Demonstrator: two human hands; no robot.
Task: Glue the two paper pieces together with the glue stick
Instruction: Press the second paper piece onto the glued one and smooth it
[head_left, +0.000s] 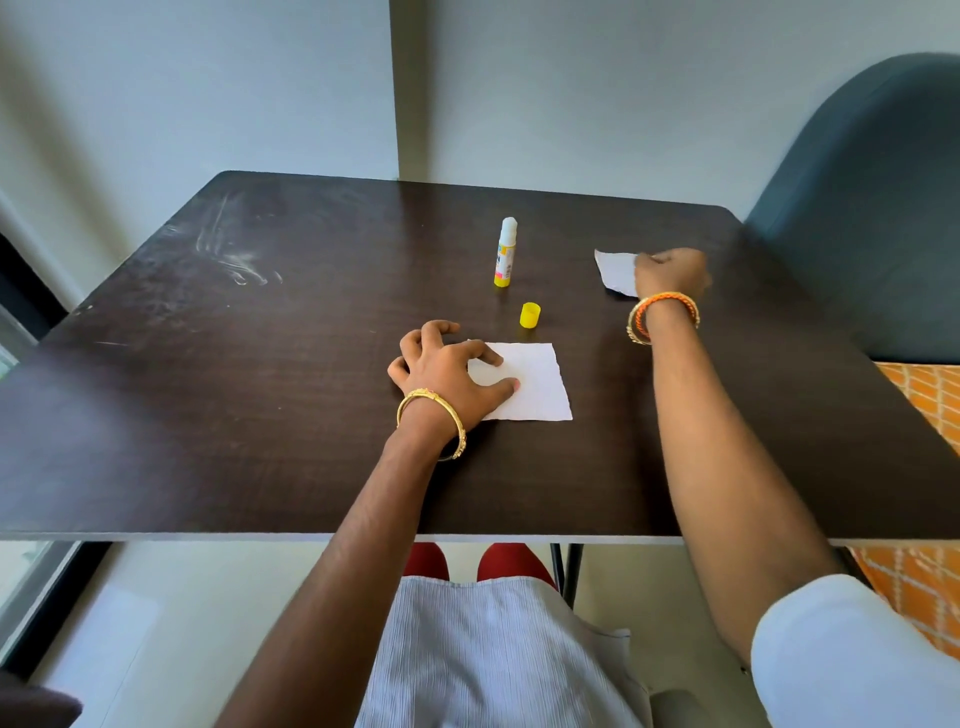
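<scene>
Right hand (670, 270) closed on small paper (615, 270), far right of the large paper (530, 382) that left hand (447, 371) pins flat, fingers spread; uncapped glue stick (505, 253) upright between.

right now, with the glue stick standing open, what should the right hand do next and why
Probably carry the smaller paper piece under the right hand over to the larger paper that the left hand pins: the glue stick is uncapped and set aside.
</scene>
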